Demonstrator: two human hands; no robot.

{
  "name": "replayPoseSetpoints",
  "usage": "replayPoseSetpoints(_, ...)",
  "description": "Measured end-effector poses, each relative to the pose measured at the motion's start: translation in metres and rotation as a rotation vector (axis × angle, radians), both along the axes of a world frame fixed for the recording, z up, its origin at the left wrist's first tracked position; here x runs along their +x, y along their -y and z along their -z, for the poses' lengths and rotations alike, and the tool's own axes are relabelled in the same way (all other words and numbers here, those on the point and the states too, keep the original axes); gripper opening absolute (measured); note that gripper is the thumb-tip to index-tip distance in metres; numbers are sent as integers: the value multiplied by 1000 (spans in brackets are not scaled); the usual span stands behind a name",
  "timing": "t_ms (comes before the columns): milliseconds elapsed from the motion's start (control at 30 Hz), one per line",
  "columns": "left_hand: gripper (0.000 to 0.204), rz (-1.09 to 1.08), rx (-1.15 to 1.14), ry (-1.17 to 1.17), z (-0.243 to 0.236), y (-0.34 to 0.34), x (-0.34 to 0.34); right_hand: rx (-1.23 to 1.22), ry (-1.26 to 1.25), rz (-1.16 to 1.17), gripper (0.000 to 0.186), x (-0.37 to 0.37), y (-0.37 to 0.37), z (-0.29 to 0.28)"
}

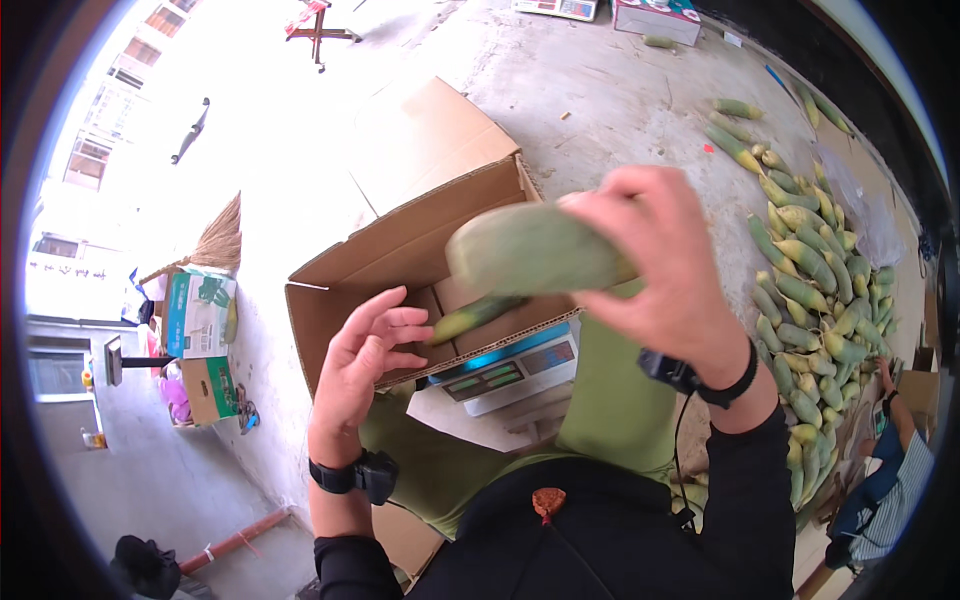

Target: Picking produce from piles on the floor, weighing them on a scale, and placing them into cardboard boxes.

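Note:
My right hand (650, 265) grips a thick green radish (535, 248) above the open cardboard box (390, 245); the radish is a little blurred by motion. Inside the box lies another green radish (475, 317), yellowish at one end. My left hand (370, 350) hovers over the box's near left edge, fingers apart and holding nothing, its fingertips close to that radish's yellow end. Whether they touch it, I cannot tell. Under the box's near side a digital scale (520, 370) shows its panel, between my knees.
A big heap of green radishes (810, 290) covers the floor at the right, with another person (890, 470) beside it. Printed cartons (200, 315) and a straw broom (218, 235) stand at the left. At the back are a small stand (318, 35) and a carton (655, 20).

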State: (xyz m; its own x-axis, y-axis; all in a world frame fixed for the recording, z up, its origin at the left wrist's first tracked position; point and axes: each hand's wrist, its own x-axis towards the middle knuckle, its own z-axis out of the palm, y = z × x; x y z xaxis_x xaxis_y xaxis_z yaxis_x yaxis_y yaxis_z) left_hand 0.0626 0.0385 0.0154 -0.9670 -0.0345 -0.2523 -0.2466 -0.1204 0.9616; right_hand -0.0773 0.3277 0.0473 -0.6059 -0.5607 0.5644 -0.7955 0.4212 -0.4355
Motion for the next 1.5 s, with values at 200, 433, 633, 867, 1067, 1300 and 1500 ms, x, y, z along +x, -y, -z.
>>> replayPoseSetpoints(200, 73, 252, 90, -17, -40, 5, -11, 1, -263, -233, 39, 35, 90, 18)
replayPoseSetpoints(433, 73, 481, -531, 137, -29, 39, -44, -21, -140, -251, 28, 35, 109, 46)
replayPoseSetpoints(633, 78, 655, -848, 340, 26, 79, -88, 31, 84, -149, 28, 9, 87, 56)
replayPoseSetpoints(867, 81, 941, -1176, 340, 159, 88, -126, 262, 163, -220, 26, 20, 86, 76)
replayPoseSetpoints(1067, 64, 932, -1260, 453, 200, 58, -119, 212, 194, -186, 19, 25, 92, 90)
replayPoseSetpoints(1300, 61, 988, -1071, 469, 152, 57, -105, 175, 145, -201, 7, 26, 94, 93)
replayPoseSetpoints(1500, 58, 976, -933, 513, 113, 84, -119, 168, 128, -208, 5, 27, 92, 91)
